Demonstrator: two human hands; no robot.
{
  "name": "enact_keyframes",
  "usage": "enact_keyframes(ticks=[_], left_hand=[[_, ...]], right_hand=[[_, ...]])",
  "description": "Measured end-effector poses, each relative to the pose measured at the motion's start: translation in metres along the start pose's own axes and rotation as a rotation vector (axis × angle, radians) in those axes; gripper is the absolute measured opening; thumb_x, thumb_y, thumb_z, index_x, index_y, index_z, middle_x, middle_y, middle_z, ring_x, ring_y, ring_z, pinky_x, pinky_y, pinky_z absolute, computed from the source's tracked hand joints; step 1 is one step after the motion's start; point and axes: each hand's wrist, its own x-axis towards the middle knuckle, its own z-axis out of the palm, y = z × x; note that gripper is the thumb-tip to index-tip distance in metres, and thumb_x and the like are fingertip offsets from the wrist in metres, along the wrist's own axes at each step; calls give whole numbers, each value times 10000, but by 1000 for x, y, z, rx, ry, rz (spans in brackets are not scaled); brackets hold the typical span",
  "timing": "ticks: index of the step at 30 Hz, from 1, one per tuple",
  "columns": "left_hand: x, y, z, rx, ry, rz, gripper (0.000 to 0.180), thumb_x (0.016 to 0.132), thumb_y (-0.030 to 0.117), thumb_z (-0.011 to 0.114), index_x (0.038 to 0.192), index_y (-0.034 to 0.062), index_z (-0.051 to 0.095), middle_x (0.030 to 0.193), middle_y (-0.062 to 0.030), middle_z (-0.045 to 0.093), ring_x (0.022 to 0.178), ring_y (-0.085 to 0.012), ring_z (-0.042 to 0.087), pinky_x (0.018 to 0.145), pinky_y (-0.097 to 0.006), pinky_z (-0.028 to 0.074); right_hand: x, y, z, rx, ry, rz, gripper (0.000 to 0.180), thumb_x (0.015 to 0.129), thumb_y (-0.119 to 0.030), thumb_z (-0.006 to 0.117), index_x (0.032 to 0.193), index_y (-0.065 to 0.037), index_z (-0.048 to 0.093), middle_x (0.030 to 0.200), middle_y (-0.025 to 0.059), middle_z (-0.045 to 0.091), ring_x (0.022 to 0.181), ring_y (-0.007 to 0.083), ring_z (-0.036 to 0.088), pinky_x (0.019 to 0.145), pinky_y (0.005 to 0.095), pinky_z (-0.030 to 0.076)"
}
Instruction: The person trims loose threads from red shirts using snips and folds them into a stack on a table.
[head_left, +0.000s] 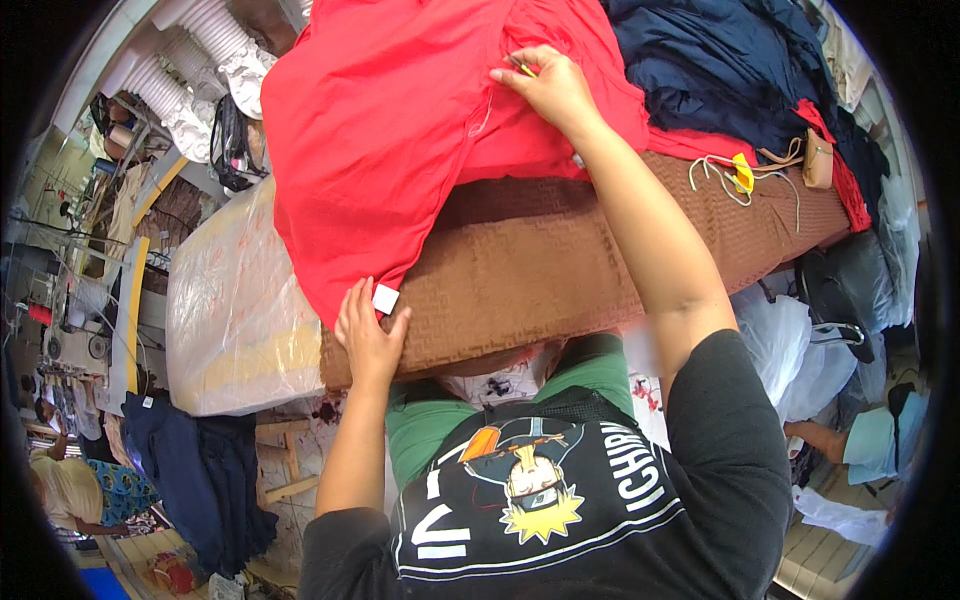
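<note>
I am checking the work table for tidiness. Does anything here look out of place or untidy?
Mostly the loose white cord: it lies tangled on the brown cloth near a small tan pouch. The red garment hangs over the table edge, pinned by the left hand and right hand. Nothing looks spilled or torn.

Your work surface is a table w/ a brown textured cloth covering its top; the cloth hangs over the near edge right in front of you. Lying directly on it: a red garment spread over the left part & draping off the front-left corner, a heap of dark navy fabric at the far right, plus a tangle of whitish cord w/ a yellow bit and a small tan pouch near the right end.
</note>
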Motion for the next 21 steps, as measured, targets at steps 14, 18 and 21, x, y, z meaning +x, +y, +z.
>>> enact_keyframes(ticks=[14,18,21], left_hand=[[-10,-138,-99,-23,332,-31,185,747,-88,503,836,5,636,918,-95,670,904,-236,618,851,-321,460],[-34,-157,-97,228,-103,-113,224,747,-46,507,849,69,669,1065,-51,671,1055,-266,597,923,-350,424],[-14,-70,-91,448,-102,-10,348,745,-20,538,1022,144,672,1273,-53,573,1197,-277,508,1014,-408,370]], right_hand=[[-183,-54,-55,511,-260,297,177,832,-175,723,797,-21,645,738,-10,640,712,46,535,660,219,434],[-231,-40,-30,584,-311,543,224,830,-220,727,858,-6,666,779,12,667,717,71,559,674,241,456],[-238,-32,-28,497,-277,622,261,837,-248,721,890,2,668,791,19,672,727,74,563,680,248,461]])
